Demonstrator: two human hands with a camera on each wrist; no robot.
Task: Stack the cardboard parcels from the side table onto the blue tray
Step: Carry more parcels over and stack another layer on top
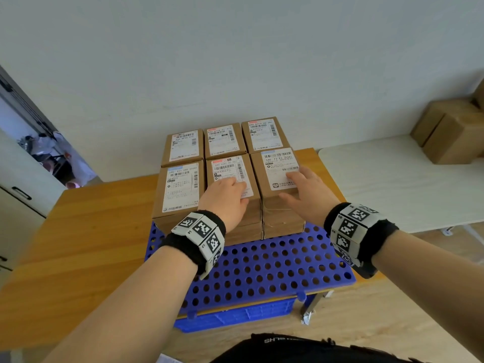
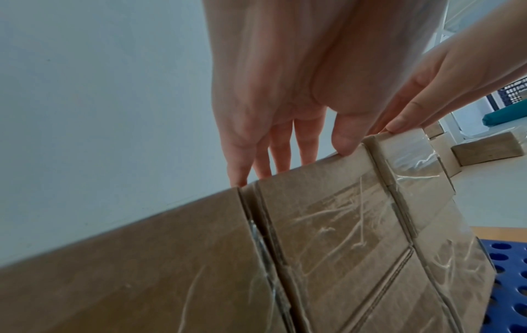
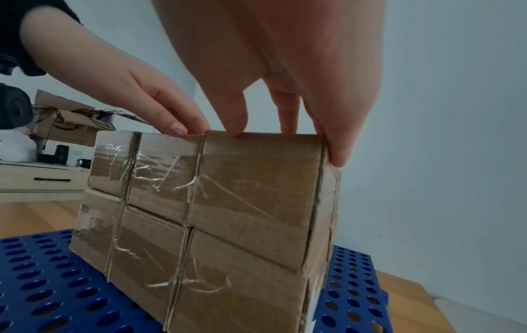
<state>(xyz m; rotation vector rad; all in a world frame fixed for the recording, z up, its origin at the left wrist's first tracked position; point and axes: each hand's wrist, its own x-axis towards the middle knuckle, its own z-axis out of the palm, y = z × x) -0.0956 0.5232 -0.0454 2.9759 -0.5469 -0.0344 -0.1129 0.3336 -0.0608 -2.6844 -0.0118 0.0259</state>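
Note:
Brown cardboard parcels with white shipping labels stand two layers high on the far half of the blue perforated tray (image 1: 262, 263). My left hand (image 1: 225, 195) rests flat on the top middle front parcel (image 1: 227, 166), fingers straight, fingertips (image 2: 236, 180) at its upper edge. Beside it, my right hand (image 1: 306, 187) lies with spread fingers on the top right front parcel (image 1: 277, 163). In the right wrist view that hand (image 3: 285, 67) touches this parcel's (image 3: 256, 180) top edge, its outer edge hanging down over the right side. More parcels (image 1: 450, 132) sit on the white side table (image 1: 392, 179).
The tray lies on a blue crate (image 1: 235, 315) on a wooden table (image 1: 91, 231). The tray's near half shows bare holes. A wall runs close behind the stack. A white cabinet (image 1: 15, 205) stands at left. A crumpled foil piece (image 1: 309, 310) lies near the tray's front right corner.

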